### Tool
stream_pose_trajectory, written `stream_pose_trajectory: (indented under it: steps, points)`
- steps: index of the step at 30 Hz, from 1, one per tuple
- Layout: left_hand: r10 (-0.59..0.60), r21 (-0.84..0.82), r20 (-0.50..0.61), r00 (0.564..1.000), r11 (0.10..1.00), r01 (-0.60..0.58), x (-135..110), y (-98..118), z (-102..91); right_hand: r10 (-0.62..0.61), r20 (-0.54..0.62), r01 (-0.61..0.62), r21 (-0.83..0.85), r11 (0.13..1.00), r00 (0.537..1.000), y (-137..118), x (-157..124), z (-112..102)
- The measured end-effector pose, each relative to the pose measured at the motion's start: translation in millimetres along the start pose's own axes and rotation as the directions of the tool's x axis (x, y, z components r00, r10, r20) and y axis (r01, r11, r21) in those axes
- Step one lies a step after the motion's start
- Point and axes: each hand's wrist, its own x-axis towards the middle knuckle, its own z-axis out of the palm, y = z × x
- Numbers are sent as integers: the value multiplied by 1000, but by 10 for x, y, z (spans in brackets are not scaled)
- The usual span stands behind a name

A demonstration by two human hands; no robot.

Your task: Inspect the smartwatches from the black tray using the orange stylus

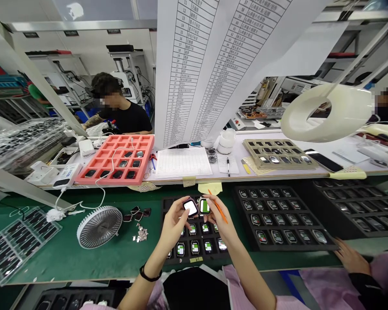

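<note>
My left hand (175, 221) is closed on a small watch body with a lit white screen (191, 207), held up above a black tray (168, 202). My right hand (217, 220) grips a second watch body with a green screen (204, 206) and also an orange stick (218, 206) between the fingers. The two watches are side by side, almost touching. The black tray below them holds several watch bodies with lit screens (194, 246). A dark band circles my left wrist.
A white desk fan (98, 226) lies left on the green mat, with small loose parts (140, 232) beside it. More black trays (278, 217) of watches sit right, where another person's hand (352, 257) rests. A pink tray (116, 159), papers and a seated person stand behind.
</note>
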Motion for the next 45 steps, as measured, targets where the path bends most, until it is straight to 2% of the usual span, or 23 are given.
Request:
stream_pose_trajectory:
  steps: [4, 8, 11, 21, 24, 31, 35, 40, 45]
  points:
    - [12, -6, 14, 1000, 1000, -12, -2, 5, 12, -5, 9, 5, 1, 1000, 1000, -27, -12, 5]
    - [-14, -3, -73, 997, 1000, 14, 7, -7, 4, 1, 49, -1, 9, 1000, 999, -41, -31, 15]
    - [-25, 4, -110, 994, 1000, 26, 12, -16, -4, -7, 38, 7, 6, 1000, 999, -35, -36, 19]
    - [-13, 11, -3, 1000, 1000, 13, 17, -37, 17, 25, -77, -28, -36, 999, 997, -22, -12, 19]
    - [-15, 5, 2, 1000, 1000, 15, 24, -62, 24, 31, -47, -34, -64, 997, 998, -15, -12, 5]
    - [-78, -10, -96, 992, 997, 77, 43, -23, 20, 6, 81, 1, -88, 996, 997, -1, -19, -48]
    - [-60, -40, -57, 997, 998, 58, 64, -64, 9, 6, 111, 2, -71, 997, 994, 13, -17, -55]
    - [-6, 0, 24, 1000, 1000, 6, 68, -99, -2, 38, 55, -36, -42, 998, 998, 56, 1, -49]
    - [-48, 16, 35, 998, 999, 48, 57, -87, -33, -3, 68, 4, -26, 1000, 998, 123, 35, -62]
